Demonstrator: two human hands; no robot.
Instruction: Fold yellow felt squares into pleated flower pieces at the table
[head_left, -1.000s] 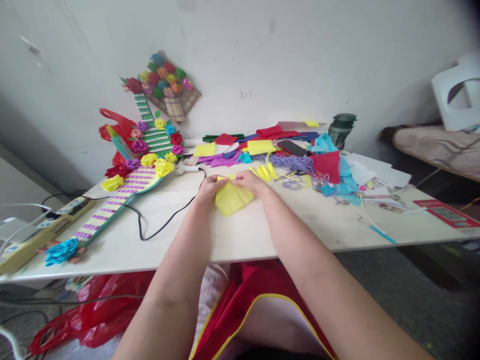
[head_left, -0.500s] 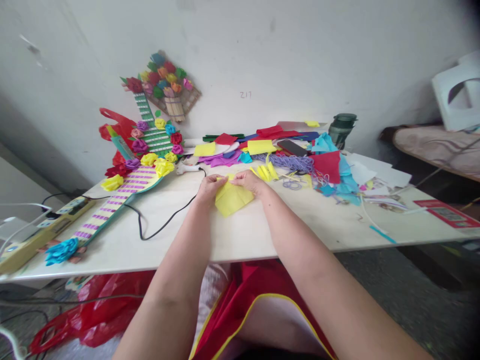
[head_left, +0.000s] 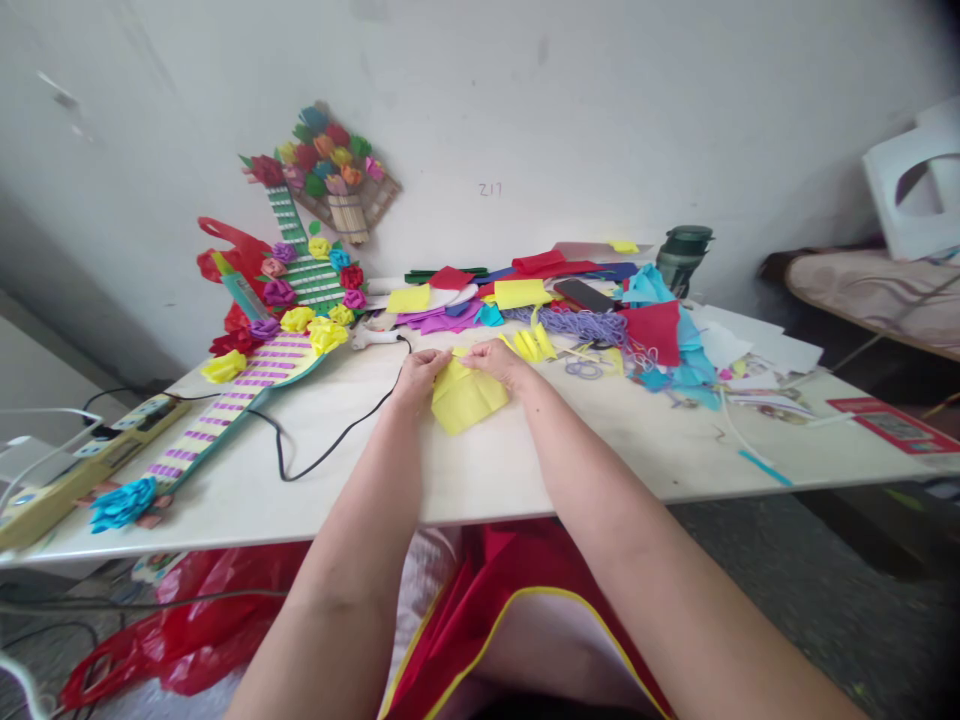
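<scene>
A sheet of yellow crepe paper hangs between my hands, just over the table's surface. My left hand pinches its far left corner, fingers closed. On the far right edge my right hand grips the same sheet between thumb and fingers. Close beyond my right hand lie several curled yellow paper pieces. A white glue gun with a black cord rests behind my left hand.
Left on the white table lies a striped panel with paper flowers, beside a power strip. Coloured paper, purple yarn and a phone are piled at the back. A dark bottle stands at the back right.
The yellow sheet has shifted very slightly between my fingers, its left side a little flatter. Both hands keep nearly the same place and hold.
</scene>
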